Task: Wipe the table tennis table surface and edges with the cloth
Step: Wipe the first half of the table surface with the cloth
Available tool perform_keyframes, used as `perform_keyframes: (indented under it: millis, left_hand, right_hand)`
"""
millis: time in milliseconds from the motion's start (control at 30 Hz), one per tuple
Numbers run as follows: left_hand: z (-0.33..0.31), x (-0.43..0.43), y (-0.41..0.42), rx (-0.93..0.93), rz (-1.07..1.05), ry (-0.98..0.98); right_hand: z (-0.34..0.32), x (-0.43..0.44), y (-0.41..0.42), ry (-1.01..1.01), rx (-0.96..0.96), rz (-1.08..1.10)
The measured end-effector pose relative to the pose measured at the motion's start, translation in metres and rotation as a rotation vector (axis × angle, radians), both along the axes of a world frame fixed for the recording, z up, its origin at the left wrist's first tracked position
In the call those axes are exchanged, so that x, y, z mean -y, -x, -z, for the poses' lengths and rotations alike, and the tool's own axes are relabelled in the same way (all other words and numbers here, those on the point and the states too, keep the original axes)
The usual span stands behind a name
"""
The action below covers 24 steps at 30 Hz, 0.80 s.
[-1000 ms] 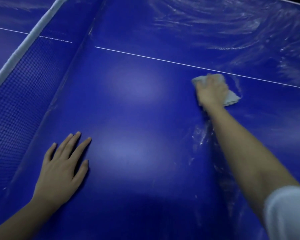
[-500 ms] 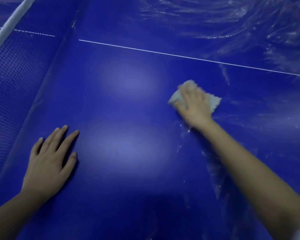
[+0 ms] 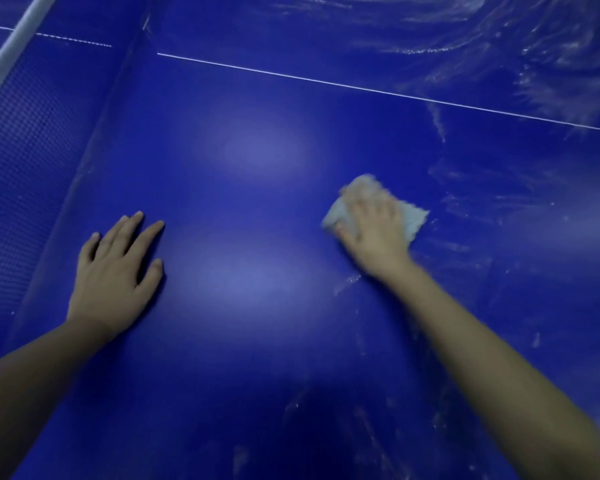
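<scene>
Fingers [image 3: 378,202] of the right hand [image 3: 374,233] press, spread, on a crumpled white cloth [image 3: 414,220]; the left hand [image 3: 113,268] lies flat on the blue table [image 3: 257,341]. Streaks at frame right suggest wiping there; the middle and edges look undone.

The right hand [image 3: 374,233] presses a crumpled white cloth [image 3: 413,220] onto the glossy blue table-tennis bench [image 3: 257,358]; the left hand [image 3: 115,275] lies flat near the blue mesh net [image 3: 14,174].
</scene>
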<state>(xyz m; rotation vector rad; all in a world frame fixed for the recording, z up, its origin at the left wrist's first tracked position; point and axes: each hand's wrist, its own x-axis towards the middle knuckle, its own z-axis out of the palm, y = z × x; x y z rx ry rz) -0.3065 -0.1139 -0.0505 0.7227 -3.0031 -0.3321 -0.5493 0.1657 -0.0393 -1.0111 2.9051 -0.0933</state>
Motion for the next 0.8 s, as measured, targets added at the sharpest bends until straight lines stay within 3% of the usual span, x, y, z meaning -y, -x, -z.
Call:
perform_keyframes:
  millis: [100, 133, 200, 300, 367, 433, 533, 600, 633, 733, 800]
  left_hand:
    - [-0.002, -0.001, 0.000, -0.012, 0.000, -0.013]
    - [-0.003, -0.002, 0.000, -0.017, 0.003, -0.020]
    - [-0.004, -0.003, 0.000, -0.028, 0.001, -0.026]
    - [-0.004, -0.004, -0.001, -0.036, 0.003, -0.027]
    - [-0.003, -0.003, -0.001, -0.031, 0.005, -0.033]
    - [-0.003, -0.002, -0.001, -0.034, 0.006, -0.035]
    - [-0.004, -0.002, -0.001, -0.051, 0.014, -0.047]
    - [-0.002, -0.001, -0.001, -0.068, 0.022, -0.044]
    - [-0.001, -0.001, -0.001, -0.076, 0.026, -0.040]
    - [0.003, 0.000, 0.000, -0.090, 0.021, -0.037]
    - [0.003, 0.000, 0.000, -0.094, 0.025, -0.041]
  right_hand:
    - [-0.002, -0.003, -0.078, -0.014, 0.059, -0.617]
    - [-0.003, -0.010, -0.080, -0.053, 0.078, -0.707]
    - [-0.004, -0.019, -0.062, -0.047, 0.095, -0.559]
    - [-0.007, -0.026, -0.044, 0.009, 0.082, 0.118]
    - [-0.005, -0.016, -0.065, 0.010, 0.051, 0.365]
    - [0.001, 0.005, -0.111, 0.015, 0.027, 0.258]
    - [-0.002, 0.016, -0.188, 0.022, 0.094, -0.309]
    - [-0.006, 0.000, -0.201, -0.044, 0.073, -0.448]
    - [-0.006, -0.011, -0.199, -0.032, 0.063, -0.341]
    - [-0.012, -0.037, -0.194, 0.026, 0.119, 0.274]
    - [-0.015, -0.033, -0.217, 0.022, 0.119, 0.369]
